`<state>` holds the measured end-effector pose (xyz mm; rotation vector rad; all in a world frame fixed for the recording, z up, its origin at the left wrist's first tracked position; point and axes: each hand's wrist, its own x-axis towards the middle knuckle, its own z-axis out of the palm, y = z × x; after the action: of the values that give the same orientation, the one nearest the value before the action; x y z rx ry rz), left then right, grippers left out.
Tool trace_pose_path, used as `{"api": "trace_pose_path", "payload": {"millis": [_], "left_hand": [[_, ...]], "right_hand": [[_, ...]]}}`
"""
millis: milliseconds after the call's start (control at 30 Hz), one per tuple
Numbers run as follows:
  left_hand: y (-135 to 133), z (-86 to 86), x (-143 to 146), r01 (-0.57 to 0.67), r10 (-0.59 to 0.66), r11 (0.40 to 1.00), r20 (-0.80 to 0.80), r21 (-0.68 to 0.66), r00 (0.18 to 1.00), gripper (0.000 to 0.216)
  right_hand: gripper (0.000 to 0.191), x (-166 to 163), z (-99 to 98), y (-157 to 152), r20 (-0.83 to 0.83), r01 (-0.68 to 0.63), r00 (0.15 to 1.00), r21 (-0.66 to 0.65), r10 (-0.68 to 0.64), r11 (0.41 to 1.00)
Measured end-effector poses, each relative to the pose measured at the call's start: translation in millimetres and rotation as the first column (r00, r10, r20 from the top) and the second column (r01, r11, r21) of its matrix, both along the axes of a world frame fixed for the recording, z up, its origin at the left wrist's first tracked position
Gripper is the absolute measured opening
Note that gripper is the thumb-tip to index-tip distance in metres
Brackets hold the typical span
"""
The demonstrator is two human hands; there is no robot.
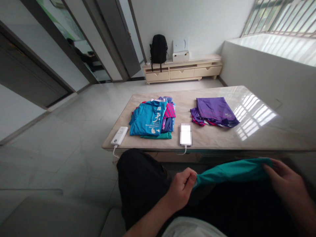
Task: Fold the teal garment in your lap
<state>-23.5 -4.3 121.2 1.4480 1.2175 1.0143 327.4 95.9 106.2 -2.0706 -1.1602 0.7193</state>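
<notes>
Nearest to us, over the lap, we saw the left hand [181,189] clenched on one end of a teal garment [234,172], thumb and fingers pinching the cloth. The right hand [287,184] gripped the other end, so the garment stretched between the two; its fingers looked closed on the fabric, though the frame edge blurred them. Beyond lay the marble table [259,135], with a white power bank [119,135] and a phone [185,134] at its near edge (both cabled). Farther back sat a blue shirt pile [150,119] and purple folded clothes [214,111], well apart. Against the far wall stood a low cabinet [182,70] bearing a black backpack [158,49].
</notes>
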Motion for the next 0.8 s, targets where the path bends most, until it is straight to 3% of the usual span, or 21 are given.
{"api": "trace_pose_path", "payload": {"millis": [67, 133, 167, 233, 300, 333, 467, 567, 800], "left_hand": [[1, 5.5, 1, 0.021, -0.021, 1.0, 0.011, 0.016, 1.0, 0.042], [2, 11.2, 1, 0.084, -0.083, 0.995, -0.026, 0.062, 0.996, 0.043], [2, 13.9, 1, 0.124, -0.118, 0.989, -0.062, 0.086, 0.991, 0.043], [1, 18.7, 0, 0.211, -0.191, 0.97, -0.154, 0.119, 0.969, 0.043], [-1, 22.3, -2, 0.279, -0.243, 0.952, -0.241, 0.129, 0.94, 0.042], [-2, 23.6, -3, 0.299, -0.256, 0.945, -0.273, 0.129, 0.927, 0.041], [-7, 25.8, -15, 0.275, -0.221, 0.952, -0.326, 0.13, 0.919, 0.033], [-9, 24.5, -21, 0.207, -0.162, 0.972, -0.319, 0.114, 0.934, 0.03], [-6, 17.7, -17, 0.052, -0.056, 0.998, -0.197, -0.028, 0.979, 0.029]], "right_hand": [[0.049, -8, -8.3, -2, 0.074, -0.163, 0.985, 0.073, 0.157, 0.984], [0.049, -28, -10.4, -10, 0.079, -0.392, 0.92, 0.235, 0.385, 0.89], [0.048, -41, -8.7, -15, 0.058, -0.522, 0.845, 0.301, 0.531, 0.798], [0.049, -72, -1.6, -28, -0.046, -0.76, 0.595, 0.293, 0.803, 0.58], [0.051, -100, 6.4, -39, -0.158, -0.887, 0.362, 0.246, 0.919, 0.392], [0.051, -112, 9.6, -42, -0.19, -0.91, 0.301, 0.237, 0.934, 0.342], [0.034, -136, 15.1, -46, -0.151, -0.912, 0.292, 0.255, 0.945, 0.322], [0.024, -145, 15.1, -46, -0.063, -0.915, 0.269, 0.296, 0.961, 0.275], [0.007, -157, 9.3, -57, 0.098, -0.859, 0.339, 0.438, 0.936, 0.265]]}}
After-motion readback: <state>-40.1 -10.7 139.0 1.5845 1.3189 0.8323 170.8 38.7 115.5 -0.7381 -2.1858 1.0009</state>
